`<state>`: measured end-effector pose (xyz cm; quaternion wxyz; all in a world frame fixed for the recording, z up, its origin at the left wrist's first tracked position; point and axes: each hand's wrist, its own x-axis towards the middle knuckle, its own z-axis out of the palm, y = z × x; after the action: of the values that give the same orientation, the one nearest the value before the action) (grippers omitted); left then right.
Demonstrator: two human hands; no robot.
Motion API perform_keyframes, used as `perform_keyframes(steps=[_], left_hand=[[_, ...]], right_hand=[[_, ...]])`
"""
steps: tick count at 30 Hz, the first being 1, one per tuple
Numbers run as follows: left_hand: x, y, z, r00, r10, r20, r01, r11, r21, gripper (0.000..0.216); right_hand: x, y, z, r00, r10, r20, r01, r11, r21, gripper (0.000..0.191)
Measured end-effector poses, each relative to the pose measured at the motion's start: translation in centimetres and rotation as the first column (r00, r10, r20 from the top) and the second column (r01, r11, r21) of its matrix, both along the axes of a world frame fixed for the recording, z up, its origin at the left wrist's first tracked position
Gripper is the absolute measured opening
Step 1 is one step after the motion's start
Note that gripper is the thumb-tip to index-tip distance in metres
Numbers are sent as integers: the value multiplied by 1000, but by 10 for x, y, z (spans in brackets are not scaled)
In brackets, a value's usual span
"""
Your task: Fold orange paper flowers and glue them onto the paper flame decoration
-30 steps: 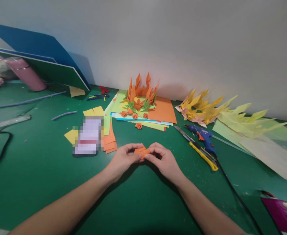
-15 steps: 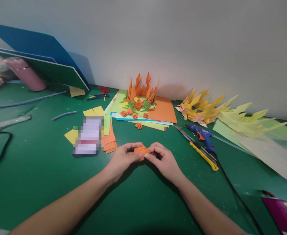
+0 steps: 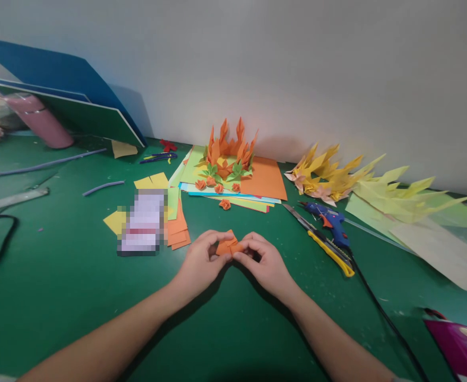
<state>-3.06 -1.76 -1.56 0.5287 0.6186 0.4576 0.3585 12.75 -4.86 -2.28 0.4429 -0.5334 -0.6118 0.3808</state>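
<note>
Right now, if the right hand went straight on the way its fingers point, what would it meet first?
The right hand would first meet the folded orange paper it pinches, then probably the left hand just beyond, though depth is hard to judge.

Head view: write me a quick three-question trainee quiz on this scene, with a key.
1. What do the left hand and right hand hold together?
2. True or false: the yellow-handled utility knife lies nearer the right hand than the left.
3. Which lies beside that knife? A) pink bottle; B) blue hot-glue gun; C) orange paper crown.

Key: 1. A folded piece of orange paper. 2. True. 3. B.
</note>
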Motion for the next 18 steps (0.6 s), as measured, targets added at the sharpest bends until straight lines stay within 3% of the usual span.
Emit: perform_keyframes(steps=[7,18], left_hand=[[-1,1,-3,1000,-22,22,22,1000,5,26],[-1,0,4,997,-5,74,8,999,-35,20]], right_hand=[[1,1,-2,999,-11,46,11,1000,-2,5],[0,-2,-3,982,37,185,-58,992,110,9]])
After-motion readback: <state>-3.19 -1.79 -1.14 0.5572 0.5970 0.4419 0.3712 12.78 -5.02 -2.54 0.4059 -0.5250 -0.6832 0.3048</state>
